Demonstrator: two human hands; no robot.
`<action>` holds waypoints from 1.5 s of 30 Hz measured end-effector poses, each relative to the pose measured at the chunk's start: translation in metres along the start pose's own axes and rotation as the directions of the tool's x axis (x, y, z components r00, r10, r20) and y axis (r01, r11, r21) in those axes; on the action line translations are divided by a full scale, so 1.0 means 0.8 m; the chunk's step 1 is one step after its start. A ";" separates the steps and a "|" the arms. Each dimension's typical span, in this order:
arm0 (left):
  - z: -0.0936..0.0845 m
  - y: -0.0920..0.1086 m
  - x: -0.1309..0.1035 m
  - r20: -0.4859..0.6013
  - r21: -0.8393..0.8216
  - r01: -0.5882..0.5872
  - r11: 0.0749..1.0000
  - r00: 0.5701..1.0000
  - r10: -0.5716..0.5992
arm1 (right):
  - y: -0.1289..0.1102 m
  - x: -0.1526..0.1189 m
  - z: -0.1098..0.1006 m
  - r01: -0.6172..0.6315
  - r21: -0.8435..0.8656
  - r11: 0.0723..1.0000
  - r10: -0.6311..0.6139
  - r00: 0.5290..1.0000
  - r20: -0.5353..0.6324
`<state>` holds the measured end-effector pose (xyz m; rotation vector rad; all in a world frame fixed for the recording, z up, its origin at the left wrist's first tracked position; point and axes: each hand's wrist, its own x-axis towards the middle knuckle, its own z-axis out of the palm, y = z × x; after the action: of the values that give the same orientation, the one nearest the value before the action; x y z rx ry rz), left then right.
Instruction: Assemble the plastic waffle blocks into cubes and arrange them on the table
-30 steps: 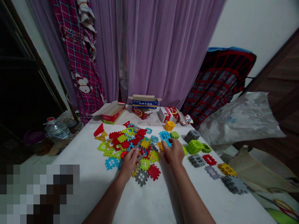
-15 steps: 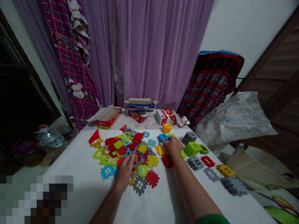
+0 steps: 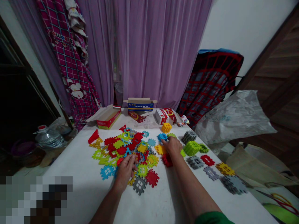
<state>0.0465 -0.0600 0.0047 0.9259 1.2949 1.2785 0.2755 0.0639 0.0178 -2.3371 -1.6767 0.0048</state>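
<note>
My left hand [image 3: 126,171] rests over the near edge of a mixed pile of interlocking plastic tiles [image 3: 121,150], fingers loosely bent and apart, with nothing visible in it. Tiles in the pile are red, green, blue, yellow and grey, several with window cut-outs. My right hand [image 3: 174,146] reaches right of the pile, its fingertips closed at a small stack of blue tiles [image 3: 162,137]; part of the grip is hidden. Beside that hand lie yellow tiles [image 3: 160,149], red tiles [image 3: 167,160] and a partly covered green tile [image 3: 171,135].
Sorted stacks stand to the right: grey tiles [image 3: 189,136], green tiles [image 3: 192,148], yellow tiles [image 3: 225,169]. A yellow stack [image 3: 166,128] sits farther back. Along the far edge are an open red box [image 3: 109,119], a blue box [image 3: 140,107] and a white-and-red box [image 3: 162,117].
The blue tile at my right fingertips now sits flatter on its small stack. Both hands stay almost in place; the view has shifted slightly.
</note>
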 end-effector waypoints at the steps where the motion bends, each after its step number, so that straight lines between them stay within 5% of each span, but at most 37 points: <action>1: 0.000 0.000 0.000 0.000 0.001 0.000 1.000 1.000 0.000 | 0.001 -0.001 -0.002 0.003 0.002 1.000 -0.003 1.000 -0.007; 7: 0.001 0.000 0.001 -0.009 -0.074 0.028 0.997 1.000 -0.029 | 0.005 -0.041 -0.007 0.137 0.108 0.985 -0.123 0.984 -0.126; 15: -0.032 0.025 0.012 -0.115 -0.373 0.010 0.928 0.992 -0.057 | -0.016 -0.147 0.023 0.596 0.279 0.753 -0.492 0.792 -0.363; 20: -0.064 0.027 0.019 -0.254 -0.009 -0.179 0.984 0.952 0.171 | -0.028 -0.173 0.029 0.696 0.280 0.662 -0.584 0.712 -0.390; 23: -0.089 0.021 0.016 -0.268 0.373 -0.291 0.881 0.875 0.403 | -0.027 -0.175 0.028 0.715 0.293 0.635 -0.598 0.695 -0.400; 26: -0.118 0.018 0.010 -0.229 0.598 -0.294 0.746 0.829 0.510 | -0.023 -0.174 0.028 0.715 0.285 0.638 -0.600 0.694 -0.398; 30: -0.146 0.011 -0.005 -0.074 0.778 -0.276 0.565 0.852 0.518 | -0.020 -0.173 0.030 0.726 0.286 0.625 -0.606 0.682 -0.409; 34: -0.144 -0.002 -0.025 0.221 0.865 -0.376 0.332 0.880 0.421 | -0.021 -0.175 0.032 0.756 0.310 0.577 -0.626 0.652 -0.426; 37: -0.134 -0.005 -0.035 0.328 0.882 -0.417 0.218 0.877 0.352 | -0.022 -0.177 0.032 0.766 0.314 0.561 -0.631 0.641 -0.437; 41: -0.128 0.003 -0.033 0.387 0.867 -0.463 0.183 0.858 0.337 | -0.022 -0.177 0.031 0.775 0.313 0.549 -0.634 0.630 -0.448; 45: -0.127 0.024 -0.020 0.361 0.830 -0.484 0.278 0.845 0.394 | -0.019 -0.176 0.031 0.769 0.323 0.551 -0.616 0.636 -0.464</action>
<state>-0.0531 -0.0906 0.0139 2.2610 1.7531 0.7896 0.2104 -0.0572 -0.0241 -1.0957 -2.0229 -0.0623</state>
